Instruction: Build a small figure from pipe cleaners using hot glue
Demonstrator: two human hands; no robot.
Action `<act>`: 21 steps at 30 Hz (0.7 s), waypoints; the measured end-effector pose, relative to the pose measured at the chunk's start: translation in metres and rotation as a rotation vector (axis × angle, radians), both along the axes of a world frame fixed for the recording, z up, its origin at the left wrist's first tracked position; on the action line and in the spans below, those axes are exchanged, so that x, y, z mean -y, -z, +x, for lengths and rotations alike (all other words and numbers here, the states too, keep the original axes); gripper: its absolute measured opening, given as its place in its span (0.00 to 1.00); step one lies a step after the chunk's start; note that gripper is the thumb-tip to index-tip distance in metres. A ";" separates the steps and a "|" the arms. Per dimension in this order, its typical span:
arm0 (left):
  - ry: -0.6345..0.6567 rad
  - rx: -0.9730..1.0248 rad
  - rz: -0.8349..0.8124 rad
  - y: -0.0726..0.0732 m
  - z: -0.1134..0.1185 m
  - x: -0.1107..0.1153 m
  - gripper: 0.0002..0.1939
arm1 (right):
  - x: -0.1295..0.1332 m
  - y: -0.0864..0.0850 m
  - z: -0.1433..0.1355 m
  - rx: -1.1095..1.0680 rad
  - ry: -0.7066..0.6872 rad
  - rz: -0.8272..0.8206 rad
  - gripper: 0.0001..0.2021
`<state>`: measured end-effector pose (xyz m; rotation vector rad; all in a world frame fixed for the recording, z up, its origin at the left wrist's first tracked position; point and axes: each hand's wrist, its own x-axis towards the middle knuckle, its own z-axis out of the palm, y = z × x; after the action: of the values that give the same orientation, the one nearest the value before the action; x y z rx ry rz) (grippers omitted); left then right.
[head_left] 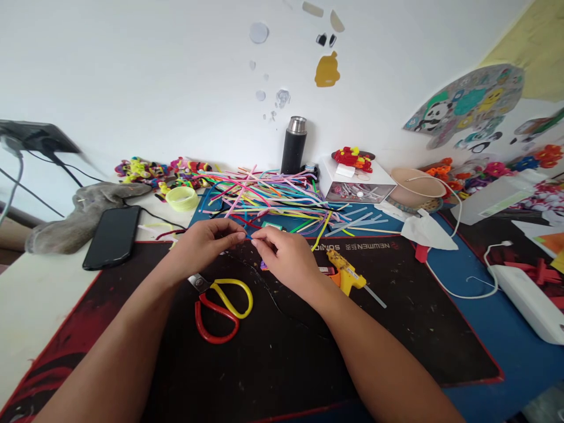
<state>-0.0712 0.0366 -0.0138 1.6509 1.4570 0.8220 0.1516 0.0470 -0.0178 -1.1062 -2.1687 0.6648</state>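
My left hand [206,248] and my right hand [284,258] meet fingertip to fingertip above the back part of a black mat [273,364]. Between the pinched fingers of both hands is a small blue stem [249,237], mostly hidden by the fingertips. Just behind the hands lies a loose pile of colourful fuzzy stems [264,197]. Scissors [222,308] with one yellow and one red handle rest below my left hand. To the right of my right hand is a yellow glue gun [346,273] with a glue stick poking out.
A phone [112,238] and a roll of pale green tape [182,198] lie at the left. Behind the pile stand a black flask [294,147] and a white box [359,188]. A white power strip [526,302] and its cable are at the right.
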 end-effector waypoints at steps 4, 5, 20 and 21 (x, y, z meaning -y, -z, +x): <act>0.029 0.010 -0.028 0.000 0.000 0.001 0.22 | 0.000 0.001 0.000 -0.006 -0.002 0.003 0.06; 0.034 0.018 -0.029 -0.001 0.001 0.001 0.22 | 0.000 0.001 0.000 -0.006 -0.004 0.004 0.06; 0.010 0.205 -0.057 -0.001 0.008 0.001 0.23 | 0.003 0.003 -0.006 -0.096 -0.031 -0.083 0.04; 0.008 0.211 -0.061 -0.001 0.008 0.001 0.23 | 0.003 0.004 -0.006 -0.101 -0.030 -0.088 0.04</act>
<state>-0.0630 0.0355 -0.0128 1.4757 1.3154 0.9094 0.1455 0.0438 -0.0215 -1.0632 -2.0918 0.8194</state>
